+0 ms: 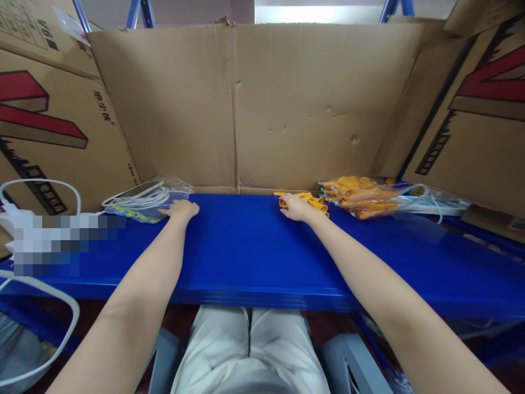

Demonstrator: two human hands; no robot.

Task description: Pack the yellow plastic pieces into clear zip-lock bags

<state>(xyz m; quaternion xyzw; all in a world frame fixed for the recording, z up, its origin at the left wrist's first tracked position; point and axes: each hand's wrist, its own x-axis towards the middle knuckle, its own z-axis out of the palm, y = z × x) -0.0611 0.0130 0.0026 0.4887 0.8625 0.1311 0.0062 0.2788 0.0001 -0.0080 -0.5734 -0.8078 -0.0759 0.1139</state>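
My left hand (180, 209) rests at the back left of the blue shelf surface (241, 246), its thumb and fingers apart, by the right edge of a clear plastic bag (176, 189). Inside or on that bag lie a coiled white cable (150, 198) and a flat phone-like device (137, 190). At the back right of centre, my right hand (296, 208) is curled over a small bunch of yellow-orange plastic pieces (318, 203) with slim stems and hollow round ends. Its fingertips are partly hidden against them.
A clear bag (356, 197) full of similar yellow-orange pieces lies right of my right hand. Behind it sits a white power strip (438, 205) with a cable. A cardboard panel (287, 109) closes off the back, with cardboard boxes (45, 126) at the sides. White cables loop at left.
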